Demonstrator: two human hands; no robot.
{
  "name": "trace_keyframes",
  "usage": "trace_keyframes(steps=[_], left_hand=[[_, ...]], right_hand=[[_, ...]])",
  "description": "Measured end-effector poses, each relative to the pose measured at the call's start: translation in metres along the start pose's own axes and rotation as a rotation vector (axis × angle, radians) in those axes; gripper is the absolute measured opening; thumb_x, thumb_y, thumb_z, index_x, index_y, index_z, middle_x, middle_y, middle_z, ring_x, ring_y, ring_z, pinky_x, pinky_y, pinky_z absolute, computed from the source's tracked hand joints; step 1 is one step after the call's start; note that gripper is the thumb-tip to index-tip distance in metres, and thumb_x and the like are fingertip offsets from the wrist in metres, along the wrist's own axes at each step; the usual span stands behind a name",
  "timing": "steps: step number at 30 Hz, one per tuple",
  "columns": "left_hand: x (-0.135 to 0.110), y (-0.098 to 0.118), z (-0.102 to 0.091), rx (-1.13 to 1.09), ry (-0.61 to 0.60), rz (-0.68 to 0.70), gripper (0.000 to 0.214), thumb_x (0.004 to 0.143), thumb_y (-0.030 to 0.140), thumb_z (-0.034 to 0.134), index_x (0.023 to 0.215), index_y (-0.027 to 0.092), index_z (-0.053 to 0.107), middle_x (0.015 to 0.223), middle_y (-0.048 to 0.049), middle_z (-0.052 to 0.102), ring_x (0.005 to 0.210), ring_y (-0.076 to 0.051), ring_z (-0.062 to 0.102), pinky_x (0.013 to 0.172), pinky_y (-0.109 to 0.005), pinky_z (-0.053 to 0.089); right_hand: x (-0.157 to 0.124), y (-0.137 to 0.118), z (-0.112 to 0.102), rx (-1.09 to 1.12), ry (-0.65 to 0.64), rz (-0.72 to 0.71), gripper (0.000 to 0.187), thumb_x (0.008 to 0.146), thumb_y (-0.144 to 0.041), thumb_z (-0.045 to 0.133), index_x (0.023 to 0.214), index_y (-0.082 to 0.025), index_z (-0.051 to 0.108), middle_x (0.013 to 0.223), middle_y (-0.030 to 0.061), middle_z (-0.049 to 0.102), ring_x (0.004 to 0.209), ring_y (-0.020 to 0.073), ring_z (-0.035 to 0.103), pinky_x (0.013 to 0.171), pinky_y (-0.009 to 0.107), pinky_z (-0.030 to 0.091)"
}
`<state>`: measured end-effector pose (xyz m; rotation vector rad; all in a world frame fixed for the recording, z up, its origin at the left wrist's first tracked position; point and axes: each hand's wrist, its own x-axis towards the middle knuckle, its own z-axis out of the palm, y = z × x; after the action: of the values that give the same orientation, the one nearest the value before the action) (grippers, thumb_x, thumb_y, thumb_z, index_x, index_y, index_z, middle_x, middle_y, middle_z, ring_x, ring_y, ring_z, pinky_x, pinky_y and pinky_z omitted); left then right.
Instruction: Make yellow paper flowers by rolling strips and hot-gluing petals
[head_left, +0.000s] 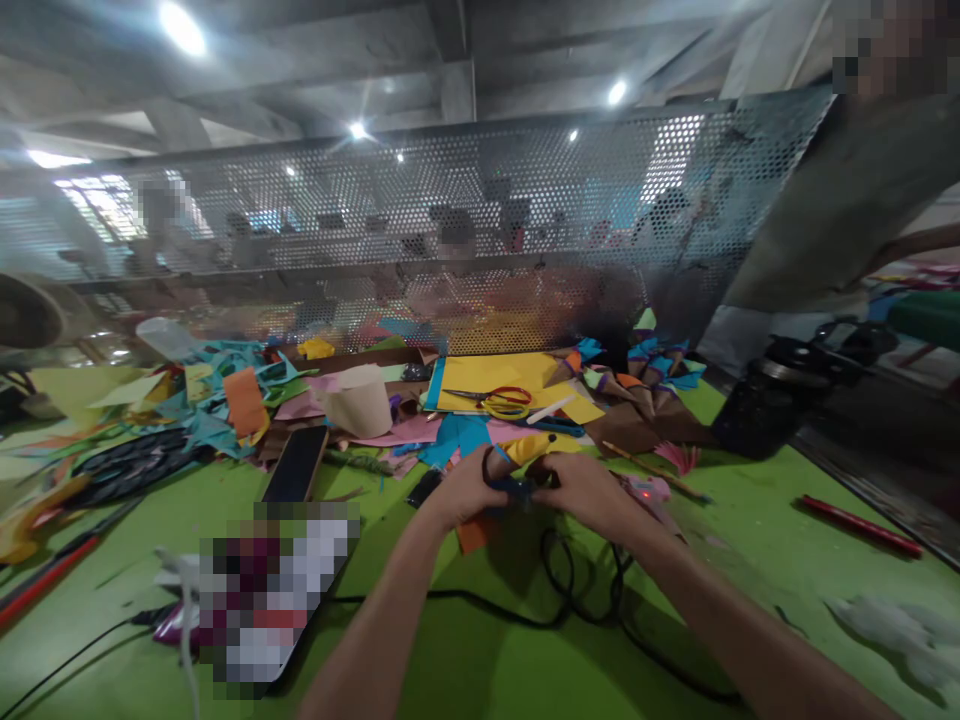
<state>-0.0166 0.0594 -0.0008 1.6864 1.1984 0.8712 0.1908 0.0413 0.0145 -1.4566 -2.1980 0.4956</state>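
Observation:
Near the middle of the table, my left hand [466, 492] is closed around a small paper craft piece [525, 450], yellow with a black dot near its upper end. Dark blue material shows low between my hands. My right hand [581, 490] is curled in from the other side, with its thumb and fingertips pinched at the piece; the fingers partly hide the grip. An orange paper scrap [476, 535] lies under my left hand. Just beyond my right hand is a pink glue gun [649, 490] with a red light.
A black cable [517, 615] loops across the green table [450, 670]. Behind the hands are scissors [506, 400], yellow sheets [480, 370] and scraps. A phone [296, 465] and power strip [307, 590] lie left; a red pen [859, 525] and black bottle [772, 395] are right. A person stands right.

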Motion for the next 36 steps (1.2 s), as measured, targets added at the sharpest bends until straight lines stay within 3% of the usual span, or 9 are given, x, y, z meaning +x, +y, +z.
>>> trace_keyframes(steps=[5,8,15,27,36], left_hand=[[0.003,-0.002,0.005,-0.236,0.002,-0.054,0.047,0.053,0.013,0.078,0.097,0.017,0.062,0.087,-0.0009,0.066,0.079,-0.018,0.058,0.067,-0.025,0.043],[0.002,0.002,0.007,-0.441,0.039,-0.123,0.044,0.052,0.014,0.079,0.092,0.016,0.061,0.083,0.0004,0.066,0.076,-0.016,0.059,0.066,-0.024,0.046],[0.000,0.010,0.008,-0.602,0.072,-0.142,0.040,0.049,0.019,0.085,0.077,0.016,0.057,0.081,-0.0017,0.067,0.074,-0.015,0.062,0.066,-0.026,0.049],[-0.001,0.011,0.006,-0.692,0.094,-0.117,0.040,0.043,0.014,0.087,0.070,0.016,0.056,0.077,0.0003,0.066,0.073,-0.014,0.061,0.069,-0.026,0.047],[-0.002,0.015,0.009,-0.665,0.080,-0.148,0.040,0.048,0.016,0.085,0.080,0.016,0.060,0.080,0.0002,0.066,0.074,-0.014,0.062,0.068,-0.026,0.048]], right_hand=[[0.001,-0.007,-0.001,0.022,0.123,-0.055,0.018,0.072,-0.017,0.069,0.089,-0.020,0.071,0.091,0.0052,0.075,0.082,0.0231,0.068,0.071,0.030,0.048],[0.001,-0.011,-0.004,0.040,0.196,-0.104,0.016,0.074,-0.017,0.070,0.090,-0.020,0.069,0.093,0.0051,0.074,0.086,0.0227,0.067,0.075,0.031,0.048],[-0.001,-0.015,-0.007,0.034,0.295,-0.146,0.013,0.077,-0.021,0.073,0.088,-0.021,0.067,0.096,0.0067,0.072,0.092,0.0251,0.066,0.081,0.036,0.048],[-0.002,-0.016,-0.008,0.046,0.283,-0.177,0.009,0.078,-0.019,0.072,0.086,-0.022,0.071,0.092,0.0051,0.075,0.089,0.0242,0.068,0.079,0.034,0.049],[-0.002,-0.019,-0.010,0.047,0.291,-0.192,0.003,0.079,-0.019,0.069,0.078,-0.022,0.068,0.085,0.0042,0.072,0.082,0.0217,0.065,0.072,0.031,0.046]])
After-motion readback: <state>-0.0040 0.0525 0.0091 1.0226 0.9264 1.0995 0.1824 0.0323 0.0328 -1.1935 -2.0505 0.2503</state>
